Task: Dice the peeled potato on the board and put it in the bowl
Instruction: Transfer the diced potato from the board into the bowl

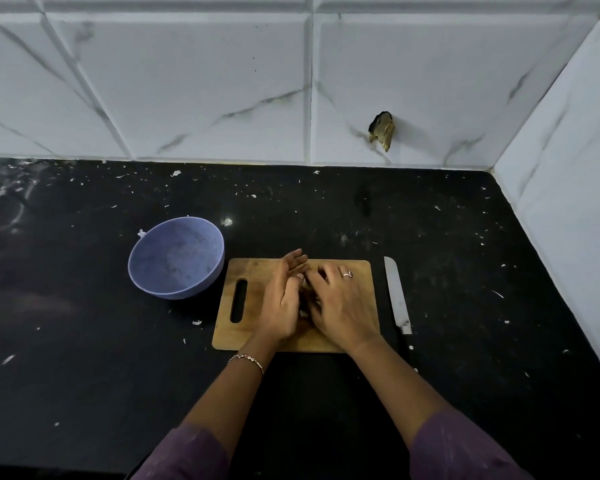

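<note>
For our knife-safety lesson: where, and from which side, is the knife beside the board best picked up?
By its dark handle, the near end of the knife, reached from the near side with the right hand. The blade points away toward the wall and the handle lies nearest the person, right of the board.

Potato, board, bowl: lot lying on a counter.
Wooden board [250,271] is lying flat, its slot handle at 9 o'clock. Potato pieces [303,289] are showing only as small scraps at board centre, mostly hidden between left hand [284,296] and right hand [340,306]. Lilac bowl [175,258] is sitting upright just beside the board, at its 10 o'clock.
</note>
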### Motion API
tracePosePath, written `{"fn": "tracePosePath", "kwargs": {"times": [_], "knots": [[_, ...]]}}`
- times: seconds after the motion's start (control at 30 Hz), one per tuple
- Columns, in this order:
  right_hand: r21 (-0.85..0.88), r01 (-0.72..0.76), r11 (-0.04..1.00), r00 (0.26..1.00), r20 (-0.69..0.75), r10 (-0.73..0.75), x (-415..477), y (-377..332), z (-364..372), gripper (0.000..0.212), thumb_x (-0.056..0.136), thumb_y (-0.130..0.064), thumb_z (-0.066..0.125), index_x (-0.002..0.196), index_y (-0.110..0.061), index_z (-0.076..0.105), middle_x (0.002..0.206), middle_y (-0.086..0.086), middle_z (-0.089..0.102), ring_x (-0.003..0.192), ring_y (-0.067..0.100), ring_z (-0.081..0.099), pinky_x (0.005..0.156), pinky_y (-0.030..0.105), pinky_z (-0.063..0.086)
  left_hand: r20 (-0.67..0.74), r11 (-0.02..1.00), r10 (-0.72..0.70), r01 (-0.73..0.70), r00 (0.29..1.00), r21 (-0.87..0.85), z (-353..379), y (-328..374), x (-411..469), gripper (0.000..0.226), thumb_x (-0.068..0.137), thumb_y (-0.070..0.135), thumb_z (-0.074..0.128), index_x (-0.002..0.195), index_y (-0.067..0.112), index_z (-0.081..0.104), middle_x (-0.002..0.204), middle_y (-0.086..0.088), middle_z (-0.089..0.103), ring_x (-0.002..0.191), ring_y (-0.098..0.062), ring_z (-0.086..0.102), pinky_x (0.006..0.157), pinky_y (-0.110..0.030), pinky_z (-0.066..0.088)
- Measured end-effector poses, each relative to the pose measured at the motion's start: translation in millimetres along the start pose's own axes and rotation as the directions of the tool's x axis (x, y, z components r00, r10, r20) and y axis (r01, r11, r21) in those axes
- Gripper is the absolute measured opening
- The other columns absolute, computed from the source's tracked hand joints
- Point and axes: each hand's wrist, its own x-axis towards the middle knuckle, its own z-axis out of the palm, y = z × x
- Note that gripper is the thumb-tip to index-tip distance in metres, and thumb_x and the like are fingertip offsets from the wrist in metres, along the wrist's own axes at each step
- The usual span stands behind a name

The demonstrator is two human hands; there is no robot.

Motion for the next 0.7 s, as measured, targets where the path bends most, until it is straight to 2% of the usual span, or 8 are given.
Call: {"fn": "tracePosePath", "kwargs": {"times": [0.17,0.33,0.43,0.5,0.57,0.63,0.7], "knots": [[0.053,0.007,0.999,1.000,-0.015,-0.007,7,-4,0,0.021,0.087,-0.028,0.065,0.108,-0.021,0.064,0.104,-0.003,0.061,0.083,0.013,0.057,0.068,0.024,0.045,0.009,1.000,-0.003,0.003,1.000,0.008,-2,0,0,0.048,0.091,0.024,0.033,0.136,0.020,0.049,0.131,0.003,0.059,0.122,-0.002,0.054,0.104,-0.026,0.045],[0.083,-0.015,0.996,1.000,-0.011,0.016,10,-5,-4,0.016,0.091,-0.018,0.063,0.107,-0.017,0.065,0.103,-0.001,0.064,0.079,0.012,0.060,0.066,0.021,0.045,0.036,1.000,-0.001,0.000,0.999,0.024,-5,3,1,0.045,0.091,0.027,0.034,0.133,0.024,0.050,0.130,0.005,0.059,0.122,-0.003,0.054,0.102,-0.023,0.045],[0.063,-0.039,0.997,0.999,-0.020,0.040,16,-5,-7,0.012,0.095,-0.020,0.059,0.103,-0.016,0.066,0.097,-0.001,0.065,0.075,0.011,0.060,0.063,0.018,0.038,0.042,0.999,0.009,-0.010,0.999,0.031,-6,3,2,0.047,0.091,0.027,0.035,0.135,0.019,0.051,0.130,0.004,0.059,0.121,-0.003,0.054,0.105,-0.028,0.045],[0.089,-0.078,0.993,0.996,-0.027,0.081,19,-5,-7,0.018,0.100,-0.026,0.050,0.101,-0.017,0.065,0.094,-0.003,0.063,0.073,0.010,0.058,0.062,0.018,0.038,0.039,0.999,0.016,-0.017,0.999,0.027,-7,2,3,0.048,0.091,0.027,0.035,0.135,0.017,0.052,0.129,0.004,0.059,0.121,-0.004,0.054,0.105,-0.032,0.045],[0.171,-0.138,0.976,0.986,-0.070,0.151,22,-6,-9,0.025,0.102,-0.030,0.043,0.090,-0.017,0.061,0.085,-0.005,0.057,0.066,0.009,0.053,0.057,0.020,0.039,0.033,0.999,0.025,-0.026,0.999,0.040,-8,1,5,0.046,0.093,0.027,0.034,0.134,0.016,0.053,0.128,0.004,0.060,0.120,-0.005,0.055,0.105,-0.036,0.045],[0.291,-0.201,0.935,0.961,-0.126,0.246,26,-9,-14,0.027,0.103,-0.027,0.046,0.080,-0.017,0.057,0.075,-0.009,0.051,0.058,0.006,0.048,0.053,0.017,0.036,0.009,0.997,0.048,-0.049,0.999,0.057,-6,2,3,0.044,0.097,0.032,0.034,0.133,0.017,0.054,0.128,0.006,0.060,0.120,-0.005,0.055,0.105,-0.038,0.045],[0.457,-0.287,0.842,0.924,-0.100,0.370,30,-12,-21,0.030,0.103,-0.026,0.048,0.076,-0.018,0.055,0.069,-0.010,0.051,0.057,0.006,0.050,0.053,0.014,0.036,-0.048,0.994,0.081,-0.077,0.996,0.078,-3,4,-1,0.043,0.100,0.037,0.032,0.134,0.023,0.053,0.133,0.011,0.057,0.128,-0.004,0.049,0.108,-0.038,0.042]]}}
